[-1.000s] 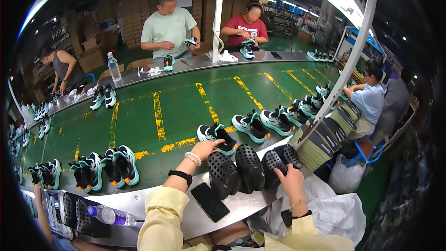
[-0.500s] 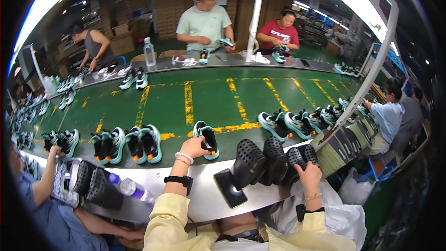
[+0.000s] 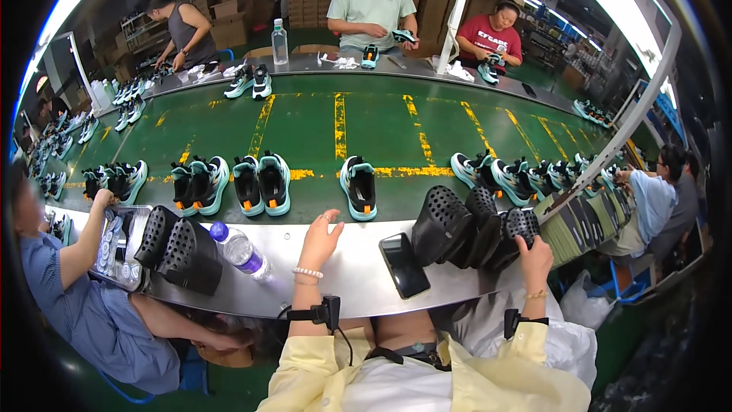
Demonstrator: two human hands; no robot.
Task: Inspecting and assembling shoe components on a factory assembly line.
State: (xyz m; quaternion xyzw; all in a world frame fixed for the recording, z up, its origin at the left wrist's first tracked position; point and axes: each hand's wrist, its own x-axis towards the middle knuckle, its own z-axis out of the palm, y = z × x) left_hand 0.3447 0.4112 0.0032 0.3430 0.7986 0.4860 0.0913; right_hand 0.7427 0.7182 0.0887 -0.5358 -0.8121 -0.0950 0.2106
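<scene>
Lower edge: my yellow sleeves [image 3: 305, 366]. Phone [image 3: 404, 265] lies on the metal ledge [image 3: 347, 290], lower centre; purple-capped bottle [image 3: 242, 252] lower left. My left hand [image 3: 322, 240], just below centre: fingers loosely spread, nothing in it, near the sneaker. My right hand [image 3: 535, 258], right of centre: fingers touching the rightmost black clog [image 3: 521, 227]; can't tell if they're gripping it. Another black clog [image 3: 442, 223] sits to its left. Sneaker [image 3: 358, 189], black with teal sole, is upright on the green belt [image 3: 305, 133], frame centre, orange heel tab toward me. Sneaker pair [image 3: 261, 185] to its left. Top centre, far side: person in light green shirt [image 3: 370, 11] holding a shoe [image 3: 404, 36].
</scene>
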